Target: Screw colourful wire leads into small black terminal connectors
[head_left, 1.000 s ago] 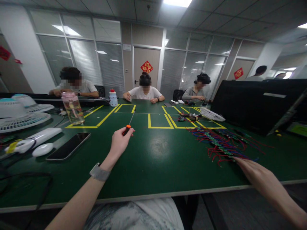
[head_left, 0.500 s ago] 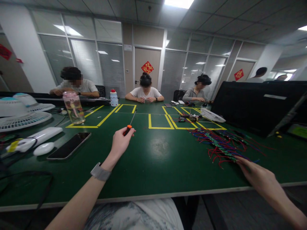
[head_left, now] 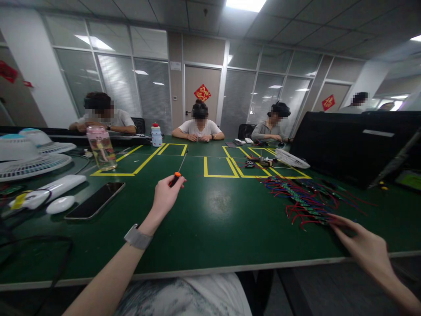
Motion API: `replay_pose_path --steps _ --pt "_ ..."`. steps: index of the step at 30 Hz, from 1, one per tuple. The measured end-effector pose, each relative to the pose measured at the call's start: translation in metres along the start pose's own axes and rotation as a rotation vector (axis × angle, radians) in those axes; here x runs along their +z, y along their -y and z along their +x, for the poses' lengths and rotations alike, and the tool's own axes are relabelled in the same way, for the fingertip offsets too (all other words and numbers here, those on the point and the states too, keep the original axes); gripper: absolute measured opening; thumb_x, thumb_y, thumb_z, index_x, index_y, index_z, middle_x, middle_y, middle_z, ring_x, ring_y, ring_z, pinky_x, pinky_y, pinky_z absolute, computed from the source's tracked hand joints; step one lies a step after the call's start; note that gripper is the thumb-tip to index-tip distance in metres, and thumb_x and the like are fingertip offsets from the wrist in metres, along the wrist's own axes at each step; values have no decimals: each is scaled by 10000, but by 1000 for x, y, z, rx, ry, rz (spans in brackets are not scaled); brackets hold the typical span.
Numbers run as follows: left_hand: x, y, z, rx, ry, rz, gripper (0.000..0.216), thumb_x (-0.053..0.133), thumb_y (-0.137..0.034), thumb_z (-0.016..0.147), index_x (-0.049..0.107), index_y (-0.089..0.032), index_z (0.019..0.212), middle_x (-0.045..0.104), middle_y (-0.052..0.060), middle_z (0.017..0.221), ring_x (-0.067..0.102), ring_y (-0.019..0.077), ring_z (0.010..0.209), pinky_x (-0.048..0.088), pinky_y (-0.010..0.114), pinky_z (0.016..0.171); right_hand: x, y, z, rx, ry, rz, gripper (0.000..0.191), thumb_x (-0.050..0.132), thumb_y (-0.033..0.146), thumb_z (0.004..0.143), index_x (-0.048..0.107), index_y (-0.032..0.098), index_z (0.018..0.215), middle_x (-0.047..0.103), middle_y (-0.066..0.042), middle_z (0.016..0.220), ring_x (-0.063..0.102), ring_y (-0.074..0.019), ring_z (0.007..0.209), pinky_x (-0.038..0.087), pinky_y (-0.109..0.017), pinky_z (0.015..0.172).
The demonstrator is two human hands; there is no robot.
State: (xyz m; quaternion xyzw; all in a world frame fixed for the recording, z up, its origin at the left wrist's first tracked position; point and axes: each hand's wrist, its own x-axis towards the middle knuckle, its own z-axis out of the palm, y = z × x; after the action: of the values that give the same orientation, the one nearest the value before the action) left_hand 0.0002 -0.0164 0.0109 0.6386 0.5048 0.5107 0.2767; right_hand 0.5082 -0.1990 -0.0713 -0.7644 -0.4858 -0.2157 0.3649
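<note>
My left hand (head_left: 167, 193) is closed around the handle of a screwdriver (head_left: 178, 175), which is orange and black. Its thin metal shaft tilts up and away over the table. At the right, a long row of small green circuit boards (head_left: 301, 199) lies on the table, with red and blue wires fanning out from both sides. The thumb and fingers of my right hand (head_left: 362, 241) come together at the near end of this row, pinching a circuit board there; the fingertips partly hide it.
On the green table (head_left: 197, 245) lie a phone (head_left: 95, 201), a white mouse (head_left: 60, 204), a pink-lidded bottle (head_left: 101, 149) and fans (head_left: 29, 162) at left. Yellow tape (head_left: 222, 176) marks rectangles. A black monitor (head_left: 355, 145) stands at right. Several people sit opposite.
My right hand has shifted slightly right, its fingers still at the near end of the circuit board row. My left hand and the screwdriver stay practically still.
</note>
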Motion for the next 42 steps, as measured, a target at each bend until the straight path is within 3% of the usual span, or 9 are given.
replay_pose_path --steps 3,12,20,25,31,34,42 --pt "-1 0 -1 -6 5 -2 414 571 -497 783 716 -128 903 662 52 742 525 155 603 338 262 555 2 -6 0 -81 -16 -10 478 455 557 721 729 207 896 758 -63 763 727 -279 690 558 -338 539" --pt "-1 -2 -1 -5 -3 8 418 576 -497 780 719 -121 891 661 45 708 519 150 575 332 261 549 4 -24 0 -564 19 -210 386 395 381 888 697 161 984 741 -95 857 711 -234 746 585 -340 662" --pt "-1 -4 -3 -9 1 -13 422 592 -501 769 719 -117 890 677 58 732 530 151 576 332 255 532 -7 -13 3 -771 54 -253 379 366 269 909 709 139 1004 751 -112 880 717 -230 774 596 -331 693" --pt "-1 -4 -2 -13 -2 -10 416 581 -489 776 718 -117 901 679 64 750 541 158 606 329 254 541 -3 -10 5 -658 104 -203 364 396 300 878 712 145 971 749 -116 840 718 -243 746 598 -346 706" --pt "1 -1 0 3 -7 -6 418 574 -489 784 718 -115 903 680 67 758 542 159 612 331 255 548 -2 -4 14 -249 103 -10 392 463 473 755 701 209 918 748 -51 708 711 -240 585 526 -286 464" --pt "0 -2 -1 -4 1 -4 418 571 -491 787 719 -118 907 684 66 768 540 157 607 334 257 551 -3 -2 21 -92 131 52 436 528 543 654 697 215 886 737 -36 646 712 -259 585 516 -290 469" --pt "0 -3 -2 -15 -1 -3 420 592 -495 773 723 -119 909 692 65 765 553 162 611 354 260 550 -9 4 31 4 246 70 454 571 557 582 662 228 882 729 -28 643 708 -270 608 513 -303 513"
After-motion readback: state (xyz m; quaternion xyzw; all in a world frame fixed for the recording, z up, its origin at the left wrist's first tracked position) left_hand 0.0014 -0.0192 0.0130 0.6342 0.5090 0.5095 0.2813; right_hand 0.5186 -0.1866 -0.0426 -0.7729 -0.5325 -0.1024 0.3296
